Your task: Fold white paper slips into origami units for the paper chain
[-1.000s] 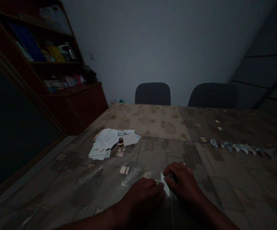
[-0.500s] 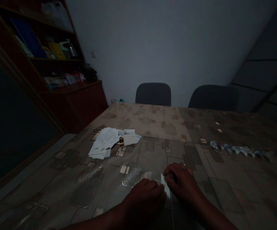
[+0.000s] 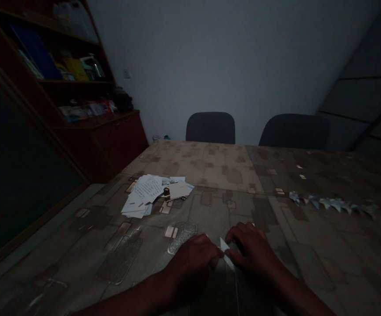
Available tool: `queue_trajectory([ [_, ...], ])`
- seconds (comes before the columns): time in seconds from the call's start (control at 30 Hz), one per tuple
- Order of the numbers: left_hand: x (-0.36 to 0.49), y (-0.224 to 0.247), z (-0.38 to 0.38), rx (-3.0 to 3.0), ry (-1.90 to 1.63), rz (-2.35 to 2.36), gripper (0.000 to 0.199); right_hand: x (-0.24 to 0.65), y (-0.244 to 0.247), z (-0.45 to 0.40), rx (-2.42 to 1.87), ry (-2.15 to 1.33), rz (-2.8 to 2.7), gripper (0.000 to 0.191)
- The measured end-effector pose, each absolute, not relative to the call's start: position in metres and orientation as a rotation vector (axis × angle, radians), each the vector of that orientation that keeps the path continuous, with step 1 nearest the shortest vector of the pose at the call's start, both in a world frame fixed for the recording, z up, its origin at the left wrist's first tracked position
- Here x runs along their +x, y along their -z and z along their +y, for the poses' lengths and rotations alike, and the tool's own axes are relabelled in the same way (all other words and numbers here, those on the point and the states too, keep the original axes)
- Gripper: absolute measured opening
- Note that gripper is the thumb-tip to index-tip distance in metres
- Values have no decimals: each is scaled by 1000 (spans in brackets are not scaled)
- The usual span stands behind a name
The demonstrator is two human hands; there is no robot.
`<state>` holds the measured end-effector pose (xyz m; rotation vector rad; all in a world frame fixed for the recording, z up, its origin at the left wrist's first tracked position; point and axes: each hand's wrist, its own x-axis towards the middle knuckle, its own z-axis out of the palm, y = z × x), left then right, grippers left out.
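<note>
Across the bench (image 3: 217,215), the left hand (image 3: 195,259) has shifted slightly forward; the right hand (image 3: 249,245) stays put. Both curl mostly closed, fingertips touching the white paper (image 3: 224,245) between them; whether either grips, I cannot tell. Its long axis slants away leftward, pointed end farthest.

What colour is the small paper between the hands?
The paper looks white or very pale in dim light; head view shows it.

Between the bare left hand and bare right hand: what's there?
A small, narrow piece of white paper, at the fingertips of the left hand and right hand; head view.
</note>
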<state>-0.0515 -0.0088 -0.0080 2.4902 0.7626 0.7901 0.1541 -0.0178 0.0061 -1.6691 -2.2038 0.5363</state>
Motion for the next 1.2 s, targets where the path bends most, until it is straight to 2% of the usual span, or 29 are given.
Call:
queue_trajectory([
  [0.13,-50,6,-8,2439,-750,773,22,155,-7,-20,-1634,-533,-2221,16],
  [0.57,-51,10,-6,2418,-787,732,23,162,-20,-22,-1621,-588,-2343,44],
  [0.8,-53,18,-6,2470,-854,637,30,163,-16,-16,-1713,-681,-2197,10],
  [1.0,-54,14,-8,2588,-998,518,25,152,-14,-19,-1800,-617,-2195,12],
  [1.2,-57,7,-6,2298,-957,880,23,151,-11,-19,-1737,-663,-2149,10],
])
